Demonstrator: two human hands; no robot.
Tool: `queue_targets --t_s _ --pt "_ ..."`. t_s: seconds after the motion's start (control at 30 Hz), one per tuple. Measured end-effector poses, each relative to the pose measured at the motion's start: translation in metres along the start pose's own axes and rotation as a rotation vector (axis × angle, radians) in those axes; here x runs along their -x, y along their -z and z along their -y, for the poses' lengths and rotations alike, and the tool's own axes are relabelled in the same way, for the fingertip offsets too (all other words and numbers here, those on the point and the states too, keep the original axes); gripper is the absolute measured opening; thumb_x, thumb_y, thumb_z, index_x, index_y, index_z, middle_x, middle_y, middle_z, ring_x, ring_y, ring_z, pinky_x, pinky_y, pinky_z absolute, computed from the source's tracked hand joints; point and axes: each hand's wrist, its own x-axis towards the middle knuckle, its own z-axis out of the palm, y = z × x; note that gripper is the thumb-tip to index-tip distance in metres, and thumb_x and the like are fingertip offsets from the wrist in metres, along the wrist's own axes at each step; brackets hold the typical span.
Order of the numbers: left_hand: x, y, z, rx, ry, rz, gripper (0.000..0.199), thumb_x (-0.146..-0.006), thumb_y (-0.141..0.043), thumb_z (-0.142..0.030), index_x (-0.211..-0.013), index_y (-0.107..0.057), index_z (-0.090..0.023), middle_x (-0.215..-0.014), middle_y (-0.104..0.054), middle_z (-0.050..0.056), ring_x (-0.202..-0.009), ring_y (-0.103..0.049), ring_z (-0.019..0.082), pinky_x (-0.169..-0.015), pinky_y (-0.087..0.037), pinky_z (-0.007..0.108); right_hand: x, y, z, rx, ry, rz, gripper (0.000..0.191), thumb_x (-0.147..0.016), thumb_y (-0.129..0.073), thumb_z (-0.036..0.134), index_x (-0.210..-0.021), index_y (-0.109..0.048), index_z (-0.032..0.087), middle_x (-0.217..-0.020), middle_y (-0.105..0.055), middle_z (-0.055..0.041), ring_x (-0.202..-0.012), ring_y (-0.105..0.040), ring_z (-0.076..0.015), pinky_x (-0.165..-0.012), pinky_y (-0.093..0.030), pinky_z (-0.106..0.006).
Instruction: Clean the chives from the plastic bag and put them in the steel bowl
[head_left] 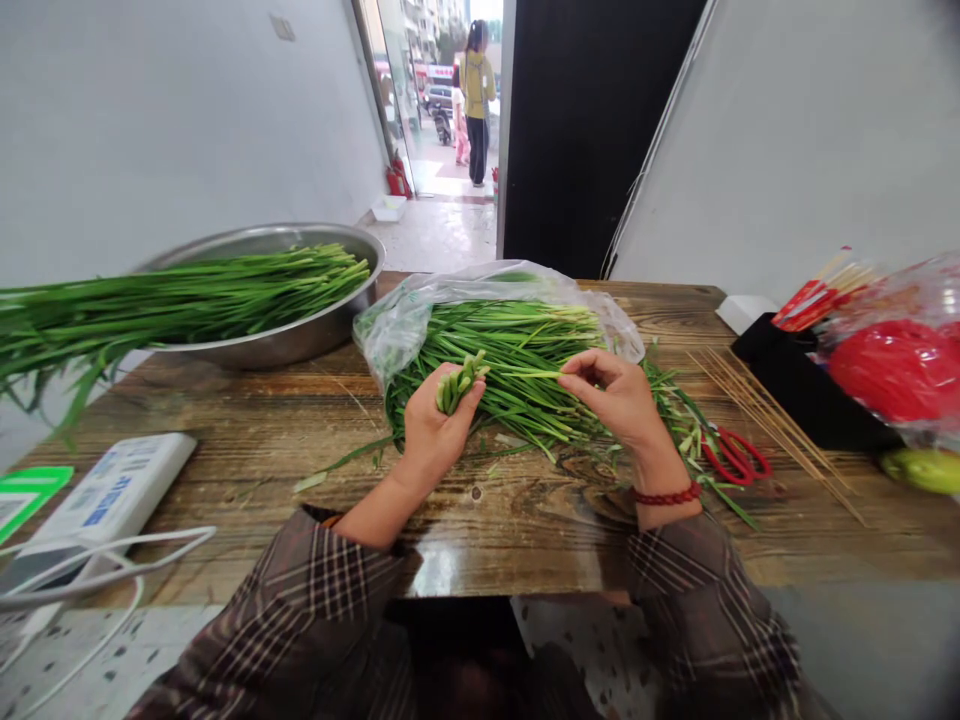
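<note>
My left hand (437, 418) is wrapped round a small bundle of green stalks (459, 382), their cut ends pointing up. To its right, my right hand (611, 393) pinches the pale end of a single green stalk (531, 373) between thumb and fingertips. Under and behind both hands lies a heap of long green stalks (517, 340) in an open clear plastic bag (394, 325). Loose trimmings and leaves (679, 410) are scattered right of my right hand, beside red-handled scissors (739, 457).
A metal basin (300, 345) with long stalks overhanging it stands at the left. A white power strip (112, 495) and cables lie at the near left. Thin sticks (780, 430), a black box (817, 395) and a red bagged item (900, 370) are at the right. People stand outside the doorway.
</note>
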Motion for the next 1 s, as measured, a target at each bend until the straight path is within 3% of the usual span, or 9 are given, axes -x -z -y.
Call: queue_targets --t_s 0.17,0.3,0.37,0.47,0.57,0.67,0.9,0.93,1.0 --pt "-0.003 -0.001 0.0 0.045 -0.173 0.023 0.021 -0.092 -0.055 -0.031 -0.1 -0.066 -0.016 -0.115 -0.068 0.011 -0.112 -0.06 0.02 -0.103 -0.045 0.039 0.004 -0.012 0.006 -0.014 0.045 0.06 0.014 -0.074 -0.073 0.031 -0.075 -0.068 0.018 -0.071 -0.065 0.0002 -0.063 -0.052 -0.0108 -0.06 -0.041 -0.026" --pt "-0.003 -0.003 0.005 -0.062 -0.206 0.222 0.02 -0.09 -0.055 -0.03 -0.102 -0.067 -0.019 -0.11 -0.072 0.008 -0.115 -0.06 0.022 -0.111 -0.035 0.047 0.007 -0.021 0.006 -0.051 0.067 0.162 0.013 -0.075 -0.072 0.031 -0.078 -0.069 0.018 -0.074 -0.067 -0.0011 -0.067 -0.056 -0.0124 -0.064 -0.044 -0.027" --pt "-0.001 -0.004 0.007 -0.12 -0.162 0.335 0.017 -0.089 -0.057 -0.03 -0.097 -0.068 -0.02 -0.099 -0.074 0.005 -0.099 -0.065 0.02 -0.106 -0.039 0.045 0.007 -0.022 0.005 -0.059 0.062 0.183 0.014 -0.077 -0.072 0.032 -0.082 -0.07 0.018 -0.075 -0.067 -0.0011 -0.067 -0.057 -0.0127 -0.064 -0.045 -0.027" --pt "0.0 -0.005 0.007 -0.151 -0.084 0.368 0.015 -0.087 -0.058 -0.031 -0.085 -0.067 -0.018 -0.082 -0.07 0.004 -0.077 -0.062 0.017 -0.081 -0.048 0.032 0.007 -0.022 0.005 0.002 0.119 0.191 0.014 -0.078 -0.07 0.029 -0.088 -0.07 0.02 -0.075 -0.067 -0.0007 -0.067 -0.058 -0.0127 -0.065 -0.046 -0.027" --pt "0.0 -0.005 0.006 -0.141 -0.041 0.344 0.021 -0.087 -0.058 -0.031 -0.07 -0.059 -0.017 -0.067 -0.061 0.0 -0.064 -0.054 0.013 -0.062 -0.041 0.024 0.007 -0.024 0.008 0.107 0.252 0.203 0.016 -0.078 -0.071 0.027 -0.094 -0.07 0.022 -0.084 -0.069 -0.0024 -0.074 -0.06 -0.0148 -0.071 -0.048 -0.03" --pt "0.0 -0.006 0.006 -0.121 -0.034 0.355 0.027 -0.087 -0.058 -0.032 -0.065 -0.053 -0.017 -0.062 -0.054 -0.002 -0.058 -0.047 0.011 -0.057 -0.036 0.023 0.009 -0.032 0.01 0.131 0.32 0.194 0.008 -0.082 -0.068 0.028 -0.087 -0.07 0.023 -0.086 -0.07 -0.0041 -0.081 -0.061 -0.0173 -0.076 -0.048 -0.032" --pt "-0.003 -0.006 0.007 -0.069 0.023 0.301 0.026 -0.085 -0.058 -0.03 -0.063 -0.054 -0.018 -0.057 -0.052 -0.002 -0.057 -0.049 0.012 -0.057 -0.039 0.023 0.006 -0.025 0.004 -0.252 -0.05 -0.244 0.02 -0.084 -0.062 0.039 -0.077 -0.067 0.021 -0.068 -0.063 0.0009 -0.063 -0.055 -0.0117 -0.062 -0.045 -0.026" --pt "-0.003 -0.005 0.006 -0.047 0.044 0.29 0.025 -0.085 -0.058 -0.03 -0.064 -0.055 -0.018 -0.056 -0.052 -0.002 -0.058 -0.051 0.012 -0.057 -0.041 0.023 0.006 -0.02 0.004 -0.268 -0.054 -0.225 0.022 -0.084 -0.062 0.04 -0.076 -0.066 0.02 -0.067 -0.063 0.0009 -0.063 -0.055 -0.0115 -0.061 -0.045 -0.025" --pt "-0.004 -0.004 0.004 -0.019 0.077 0.278 0.024 -0.086 -0.057 -0.03 -0.065 -0.057 -0.018 -0.054 -0.053 -0.002 -0.059 -0.053 0.013 -0.058 -0.043 0.023 0.006 -0.009 0.008 -0.194 -0.015 -0.007 0.023 -0.083 -0.065 0.039 -0.07 -0.066 0.02 -0.066 -0.063 0.0003 -0.063 -0.055 -0.012 -0.062 -0.045 -0.026"
